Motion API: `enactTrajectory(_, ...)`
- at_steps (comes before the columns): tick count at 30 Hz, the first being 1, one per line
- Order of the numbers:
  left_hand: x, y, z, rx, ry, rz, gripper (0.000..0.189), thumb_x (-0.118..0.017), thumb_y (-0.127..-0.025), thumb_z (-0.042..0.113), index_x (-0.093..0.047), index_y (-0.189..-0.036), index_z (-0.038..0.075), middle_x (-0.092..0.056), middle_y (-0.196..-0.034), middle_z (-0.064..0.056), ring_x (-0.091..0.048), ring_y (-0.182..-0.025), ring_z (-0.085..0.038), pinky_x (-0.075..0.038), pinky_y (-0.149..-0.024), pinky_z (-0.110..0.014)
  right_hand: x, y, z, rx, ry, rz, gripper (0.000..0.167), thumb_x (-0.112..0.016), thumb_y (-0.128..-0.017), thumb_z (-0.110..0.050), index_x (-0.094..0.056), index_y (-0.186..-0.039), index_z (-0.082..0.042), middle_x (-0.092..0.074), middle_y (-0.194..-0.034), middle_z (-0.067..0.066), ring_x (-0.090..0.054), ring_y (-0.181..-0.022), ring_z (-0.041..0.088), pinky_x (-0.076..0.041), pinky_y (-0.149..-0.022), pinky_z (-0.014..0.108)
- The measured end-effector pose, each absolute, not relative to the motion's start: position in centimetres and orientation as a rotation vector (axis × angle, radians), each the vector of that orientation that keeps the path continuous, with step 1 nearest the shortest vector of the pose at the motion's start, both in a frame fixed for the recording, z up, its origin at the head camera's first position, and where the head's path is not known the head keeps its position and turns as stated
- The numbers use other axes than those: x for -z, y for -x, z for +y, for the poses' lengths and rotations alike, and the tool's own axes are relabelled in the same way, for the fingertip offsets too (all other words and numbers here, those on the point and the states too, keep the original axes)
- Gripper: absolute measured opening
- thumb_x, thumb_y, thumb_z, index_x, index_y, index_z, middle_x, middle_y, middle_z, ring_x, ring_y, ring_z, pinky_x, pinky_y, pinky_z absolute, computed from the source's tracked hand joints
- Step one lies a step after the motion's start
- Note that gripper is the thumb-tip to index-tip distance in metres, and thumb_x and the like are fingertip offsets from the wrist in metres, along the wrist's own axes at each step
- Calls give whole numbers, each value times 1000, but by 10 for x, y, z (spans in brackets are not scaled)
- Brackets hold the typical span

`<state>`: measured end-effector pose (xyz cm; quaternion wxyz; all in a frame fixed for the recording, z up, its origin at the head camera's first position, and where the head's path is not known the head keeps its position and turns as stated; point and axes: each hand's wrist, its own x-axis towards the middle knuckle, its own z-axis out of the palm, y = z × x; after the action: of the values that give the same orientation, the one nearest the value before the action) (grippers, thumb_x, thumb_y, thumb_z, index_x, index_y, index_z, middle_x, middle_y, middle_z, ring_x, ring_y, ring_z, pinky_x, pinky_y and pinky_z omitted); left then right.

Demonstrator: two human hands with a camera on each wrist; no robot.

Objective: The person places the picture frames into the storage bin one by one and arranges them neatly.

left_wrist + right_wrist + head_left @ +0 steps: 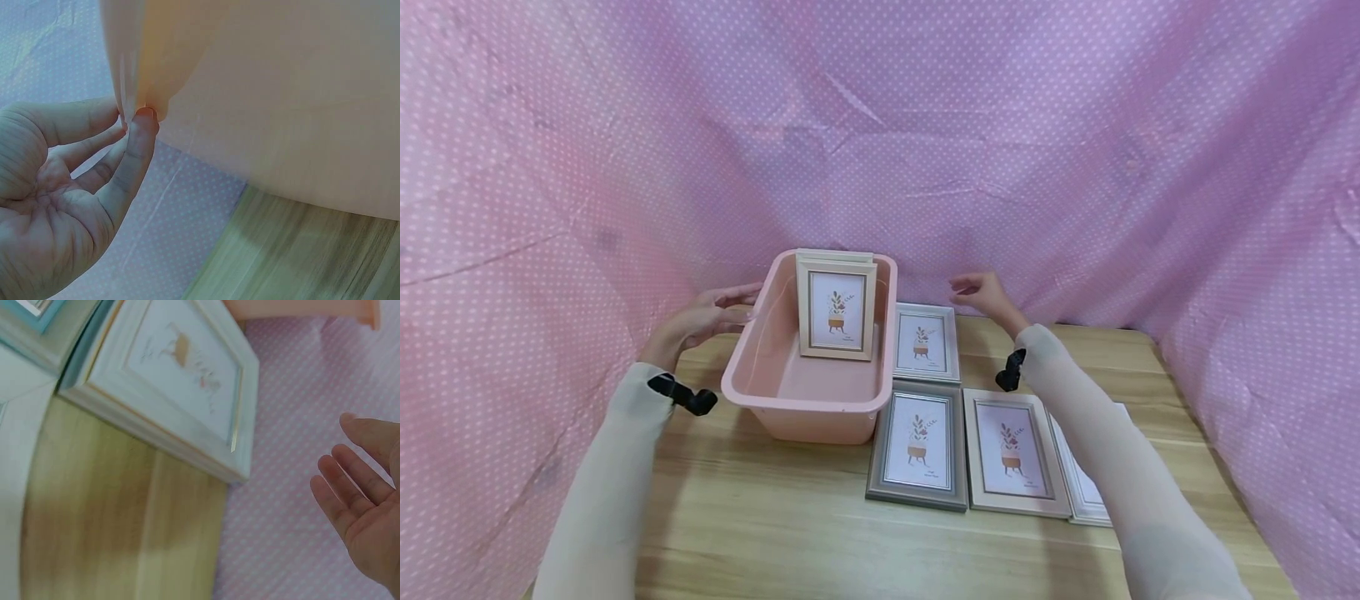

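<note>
A pink plastic bin (823, 427) stands on the table, left of centre. My left hand (703, 321) is at its left side; in the left wrist view the thumb and fingers of that hand (69, 194) pinch the bin's rim (128, 75). Inside the bin, a cream picture frame (837, 354) leans upright on the far wall, with another frame (835, 255) behind it. Holding nothing, my right hand (988, 296) hovers near the table's back edge with fingers loosely bent. Closest to it lies a white-silver picture frame (955, 346), partly hidden by the bin.
Right of the bin lie a grey picture frame (880, 475), a cream frame (973, 450) and a white frame (1078, 492), the last partly under my right forearm. A pink dotted cloth (880, 125) hangs behind the wooden table (760, 525).
</note>
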<state>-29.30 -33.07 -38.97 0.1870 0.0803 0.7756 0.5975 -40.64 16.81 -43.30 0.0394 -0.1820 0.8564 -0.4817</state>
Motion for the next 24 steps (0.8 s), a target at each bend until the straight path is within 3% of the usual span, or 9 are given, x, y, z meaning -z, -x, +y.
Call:
enactTrajectory(11,391,295,-331,-1690,-251,2181,74,-60,-100,1,-20,-162,1,-27,-161,-29,-60,-109,5,-57,-95,-23,470,410,186,1577,465,2496,46,-64,-92,11,-52,-136,18,-55,-134,41,-57,-122,54,-53,-81,8)
enactTrajectory(13,391,295,-331,-1696,-259,2178,73,-60,-100,2,-20,-162,0,-27,-161,-29,-60,-110,4,-57,-95,-22,474,410,186,1578,426,2478,48,-64,-93,10,-51,-138,17,-54,-136,40,-57,-124,52,-56,-85,13)
enactTrajectory(16,391,295,-332,-1705,-251,2178,73,-61,-100,3,-21,-162,1,-29,-160,-28,-61,-110,3,-58,-94,-22,479,411,186,1579,346,2444,51,-66,-93,8,-50,-141,14,-55,-138,38,-56,-126,49,-59,-97,30)
enactTrajectory(19,393,294,-332,-1694,-233,2186,74,-62,-100,5,-21,-162,3,-30,-160,-27,-61,-110,3,-58,-95,-22,484,411,185,1569,280,2418,52,-66,-94,6,-50,-143,12,-55,-140,35,-55,-130,47,-54,-106,46)
enactTrajectory(24,395,294,-333,-1678,-219,2199,74,-63,-100,6,-22,-162,5,-31,-160,-24,-61,-111,3,-57,-98,-25,492,413,184,1523,242,2418,52,-65,-96,2,-49,-145,9,-54,-144,32,-52,-134,44,-49,-112,49)
